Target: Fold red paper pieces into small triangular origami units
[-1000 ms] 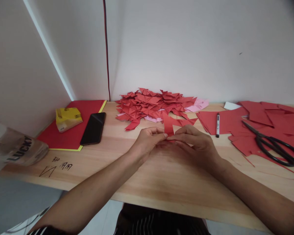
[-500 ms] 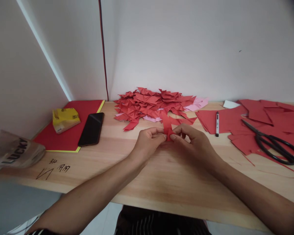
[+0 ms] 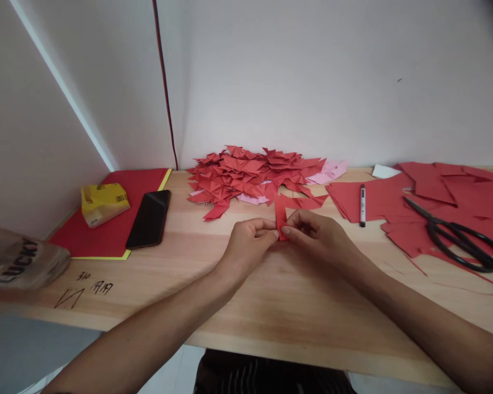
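My left hand (image 3: 248, 243) and my right hand (image 3: 317, 235) meet at the middle of the wooden table (image 3: 271, 295). Both pinch a small folded red paper piece (image 3: 281, 216) that stands up between the fingertips. Just behind it lies a pile of folded red paper shapes (image 3: 250, 178) with a few pink ones (image 3: 331, 171) at its right end.
A stack of red paper sheets (image 3: 419, 202) lies at the right with a black marker (image 3: 362, 205) and black scissors (image 3: 456, 238) on it. At the left are a red folder (image 3: 115, 219), a black phone (image 3: 148, 219), a yellow packet (image 3: 102, 202) and a clear bag (image 3: 20, 262).
Both hands have drawn in on the paper piece and its upright part has become narrower and shorter. The camera view has drifted slightly to the right.
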`<action>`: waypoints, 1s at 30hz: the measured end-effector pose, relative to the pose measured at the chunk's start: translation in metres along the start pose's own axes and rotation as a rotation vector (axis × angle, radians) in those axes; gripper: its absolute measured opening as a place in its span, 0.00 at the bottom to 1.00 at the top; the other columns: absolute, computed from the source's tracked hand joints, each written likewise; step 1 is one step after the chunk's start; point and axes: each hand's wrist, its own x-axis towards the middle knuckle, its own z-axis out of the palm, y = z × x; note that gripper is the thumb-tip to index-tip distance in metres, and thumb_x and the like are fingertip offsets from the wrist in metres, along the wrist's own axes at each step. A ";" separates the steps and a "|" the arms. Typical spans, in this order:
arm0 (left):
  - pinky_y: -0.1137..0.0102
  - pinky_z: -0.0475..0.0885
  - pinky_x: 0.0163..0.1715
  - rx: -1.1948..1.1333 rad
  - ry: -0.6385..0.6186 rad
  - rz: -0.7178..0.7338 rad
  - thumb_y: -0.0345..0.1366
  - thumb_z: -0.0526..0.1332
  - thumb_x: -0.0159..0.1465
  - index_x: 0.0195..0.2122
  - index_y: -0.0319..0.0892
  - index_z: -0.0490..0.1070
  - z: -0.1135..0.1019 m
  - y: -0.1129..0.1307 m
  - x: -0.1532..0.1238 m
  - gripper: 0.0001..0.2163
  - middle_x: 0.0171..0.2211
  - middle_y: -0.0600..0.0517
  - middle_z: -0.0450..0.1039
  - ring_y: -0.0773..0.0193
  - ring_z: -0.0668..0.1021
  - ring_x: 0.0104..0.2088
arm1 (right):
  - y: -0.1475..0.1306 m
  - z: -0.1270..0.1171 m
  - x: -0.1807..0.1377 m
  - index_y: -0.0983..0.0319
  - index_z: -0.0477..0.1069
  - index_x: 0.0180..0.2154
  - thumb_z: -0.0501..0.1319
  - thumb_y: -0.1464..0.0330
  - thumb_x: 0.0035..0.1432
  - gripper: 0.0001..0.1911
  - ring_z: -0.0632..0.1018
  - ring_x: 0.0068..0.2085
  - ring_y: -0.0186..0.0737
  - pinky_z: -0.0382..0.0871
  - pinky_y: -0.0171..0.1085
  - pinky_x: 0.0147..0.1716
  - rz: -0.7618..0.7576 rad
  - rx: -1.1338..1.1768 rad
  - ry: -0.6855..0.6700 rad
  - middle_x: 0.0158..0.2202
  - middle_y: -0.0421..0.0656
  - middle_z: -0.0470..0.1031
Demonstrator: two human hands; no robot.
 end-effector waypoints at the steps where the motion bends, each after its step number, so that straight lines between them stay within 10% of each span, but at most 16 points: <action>1: 0.75 0.69 0.33 0.009 0.001 0.001 0.27 0.62 0.56 0.35 0.37 0.79 0.000 0.000 0.000 0.07 0.29 0.50 0.79 0.68 0.78 0.30 | 0.000 0.000 0.000 0.60 0.69 0.28 0.60 0.63 0.59 0.10 0.68 0.27 0.33 0.60 0.34 0.26 -0.003 -0.001 -0.001 0.26 0.38 0.71; 30: 0.73 0.71 0.38 0.021 0.001 0.106 0.25 0.60 0.56 0.35 0.38 0.80 -0.001 0.003 0.000 0.10 0.31 0.49 0.80 0.66 0.79 0.32 | -0.001 -0.001 -0.002 0.57 0.74 0.44 0.60 0.67 0.62 0.09 0.77 0.34 0.39 0.70 0.40 0.37 -0.352 -0.270 0.157 0.33 0.41 0.77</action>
